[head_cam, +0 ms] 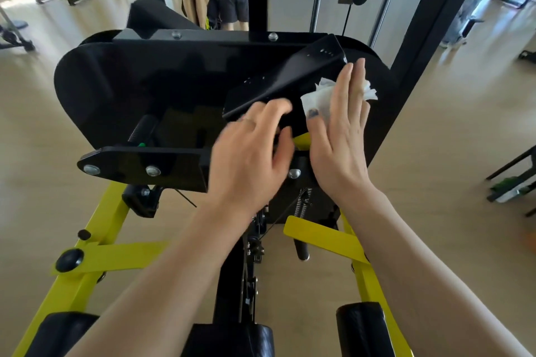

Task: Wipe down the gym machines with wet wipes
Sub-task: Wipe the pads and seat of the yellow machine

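White crumpled wet wipe (320, 100) pressed under flat right hand (339, 136) against black steel machine plate (174, 81), fingers straight for wiping; left hand (249, 153) blurred, fingers curled, apparently steadying black angled bar (290, 78).

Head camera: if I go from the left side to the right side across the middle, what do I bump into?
Big black machine plate → left hand, fingers blurred over the black bar → white wet wipe → right hand pressing the wipe flat → bare wooden floor.
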`<state>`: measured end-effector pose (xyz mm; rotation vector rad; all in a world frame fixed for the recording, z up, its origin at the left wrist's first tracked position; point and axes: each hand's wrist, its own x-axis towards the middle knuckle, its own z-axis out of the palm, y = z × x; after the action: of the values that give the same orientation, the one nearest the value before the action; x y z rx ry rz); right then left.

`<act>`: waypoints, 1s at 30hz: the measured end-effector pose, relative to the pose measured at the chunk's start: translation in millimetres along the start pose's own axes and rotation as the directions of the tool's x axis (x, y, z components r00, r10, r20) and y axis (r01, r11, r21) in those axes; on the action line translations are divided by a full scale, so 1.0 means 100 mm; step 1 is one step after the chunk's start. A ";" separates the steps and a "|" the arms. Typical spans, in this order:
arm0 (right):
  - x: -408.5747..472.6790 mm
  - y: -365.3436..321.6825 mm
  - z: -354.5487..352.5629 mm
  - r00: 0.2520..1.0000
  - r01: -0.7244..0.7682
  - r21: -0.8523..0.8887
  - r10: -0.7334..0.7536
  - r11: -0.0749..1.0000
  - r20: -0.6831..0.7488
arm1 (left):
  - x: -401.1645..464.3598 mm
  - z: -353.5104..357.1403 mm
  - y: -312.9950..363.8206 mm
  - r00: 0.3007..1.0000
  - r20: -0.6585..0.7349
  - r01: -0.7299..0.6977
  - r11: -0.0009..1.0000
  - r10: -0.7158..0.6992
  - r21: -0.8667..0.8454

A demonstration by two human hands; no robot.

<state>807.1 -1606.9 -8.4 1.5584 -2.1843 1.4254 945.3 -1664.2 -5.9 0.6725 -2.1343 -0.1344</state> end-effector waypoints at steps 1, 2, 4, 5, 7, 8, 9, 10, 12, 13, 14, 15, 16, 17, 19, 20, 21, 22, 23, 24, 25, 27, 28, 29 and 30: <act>-0.01 -0.02 -0.04 0.999 -0.022 0.080 0.020 0.997 0.030 | 0.09 0.01 0.10 0.998 0.065 0.035 0.989 -0.025 -0.147; -0.02 -0.03 -0.09 0.997 -0.054 0.160 0.046 0.986 0.056 | 0.16 0.04 0.18 0.992 0.115 0.076 0.966 -0.049 -0.246; -0.04 -0.05 -0.18 0.990 -0.131 0.337 0.106 0.933 0.092 | 0.26 0.12 0.29 0.988 0.151 0.061 0.958 -0.019 -0.280; -0.04 -0.06 -0.21 0.985 -0.169 0.420 0.134 0.892 0.111 | 0.30 0.17 0.31 0.987 0.159 0.024 0.966 0.018 -0.256; -0.03 -0.04 -0.25 0.975 -0.218 0.509 0.162 0.833 0.153 | 0.35 0.25 0.34 0.983 0.161 -0.067 0.990 0.087 -0.126; -0.03 -0.03 -0.26 0.973 -0.223 0.510 0.158 0.831 0.168 | 0.39 0.29 0.34 0.981 0.143 -0.128 0.991 0.131 -0.030; -0.03 -0.02 -0.27 0.973 -0.216 0.501 0.145 0.838 0.178 | 0.42 0.33 0.33 0.977 0.131 -0.178 0.982 0.168 0.067; -0.02 -0.01 -0.28 0.975 -0.203 0.497 0.128 0.844 0.182 | 0.45 0.36 0.33 0.974 0.128 -0.203 0.967 0.185 0.151; 0.00 0.03 -0.30 0.979 -0.182 0.527 0.105 0.830 0.173 | 0.52 0.41 0.33 0.971 0.126 -0.231 0.938 0.204 0.257; 0.01 0.06 -0.33 0.981 -0.179 0.546 0.105 0.818 0.165 | 0.55 0.41 0.34 0.969 0.127 -0.241 0.928 0.213 0.285; 0.03 0.07 -0.35 0.982 -0.179 0.558 0.112 0.811 0.151 | 0.57 0.42 0.34 0.966 0.134 -0.253 0.918 0.222 0.305; 0.04 0.09 -0.38 0.984 -0.178 0.558 0.129 0.811 0.127 | 0.59 0.41 0.33 0.960 0.143 -0.276 0.903 0.241 0.330; 0.05 0.10 -0.40 0.984 -0.176 0.548 0.151 0.818 0.091 | 0.60 0.41 0.31 0.949 0.153 -0.312 0.878 0.274 0.363; 0.06 0.12 -0.42 0.984 -0.170 0.529 0.174 0.831 0.042 | 0.60 0.40 0.28 0.938 0.157 -0.348 0.851 0.310 0.393; 0.06 0.18 -0.43 0.977 -0.154 0.457 0.203 0.876 -0.059 | 0.59 0.36 0.16 0.917 0.150 -0.399 0.815 0.371 0.420; 0.06 0.22 -0.43 0.975 -0.150 0.410 0.203 0.900 -0.089 | 0.57 0.33 0.09 0.910 0.148 -0.412 0.803 0.387 0.431; 0.05 0.26 -0.41 0.976 -0.150 0.359 0.196 0.921 -0.096 | 0.54 0.29 0.02 0.908 0.148 -0.415 0.794 0.392 0.444; 0.04 0.29 -0.37 0.979 -0.156 0.309 0.188 0.938 -0.078 | 0.50 0.25 -0.06 0.911 0.147 -0.407 0.789 0.384 0.460; 0.03 0.31 -0.34 0.981 -0.169 0.274 0.188 0.947 -0.045 | 0.45 0.19 -0.14 0.918 0.145 -0.391 0.788 0.368 0.476; 0.02 0.32 -0.30 0.980 -0.186 0.270 0.197 0.945 -0.015 | 0.39 0.14 -0.21 0.927 0.142 -0.369 0.788 0.346 0.492; 0.00 0.32 -0.26 0.978 -0.200 0.301 0.209 0.932 0.003 | 0.34 0.08 -0.28 0.938 0.138 -0.343 0.790 0.318 0.508; -0.02 0.28 -0.19 0.972 -0.221 0.400 0.236 0.889 0.011 | 0.28 0.00 -0.33 0.959 0.134 -0.282 0.800 0.250 0.529; -0.02 0.25 -0.15 0.969 -0.225 0.429 0.247 0.875 0.004 | 0.27 -0.02 -0.31 0.968 0.135 -0.252 0.811 0.213 0.528; -0.03 0.23 -0.10 0.967 -0.223 0.440 0.253 0.870 -0.010 | 0.27 -0.01 -0.26 0.975 0.135 -0.221 0.826 0.177 0.519; -0.04 0.22 -0.06 0.966 -0.218 0.438 0.256 0.872 -0.030 | 0.28 0.00 -0.18 0.981 0.132 -0.187 0.842 0.139 0.506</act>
<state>789.0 -1599.3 -20.7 1.3281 -2.1701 2.1350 939.2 -1693.8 8.1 0.7925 -2.3214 0.5352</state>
